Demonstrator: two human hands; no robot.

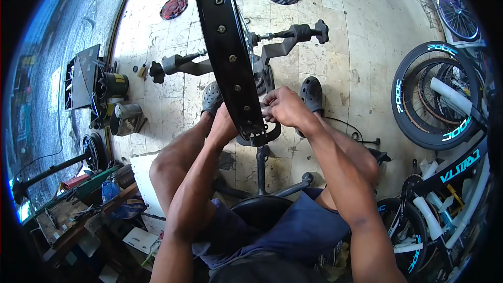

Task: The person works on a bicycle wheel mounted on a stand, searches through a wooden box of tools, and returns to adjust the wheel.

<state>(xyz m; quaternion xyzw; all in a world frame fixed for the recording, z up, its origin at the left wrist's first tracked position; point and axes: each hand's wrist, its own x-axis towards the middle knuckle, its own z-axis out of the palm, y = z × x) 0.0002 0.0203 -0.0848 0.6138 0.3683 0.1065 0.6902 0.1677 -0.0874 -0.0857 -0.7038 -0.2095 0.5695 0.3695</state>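
Both hands (223, 124) (285, 106) flank rim (226, 68) edges; floor (361, 26) around.

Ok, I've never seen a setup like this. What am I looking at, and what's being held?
There is no robot: one camera, worn on a person's head, looks down past bare arms. A black rim stands upright between the arms of a metal stand. The left hand is at the rim's near end, partly hidden behind it. The right hand is beside it, fingers bent; whatever they may pinch is too small to tell. Two cloths lie on the tiled floor; tires are at right.
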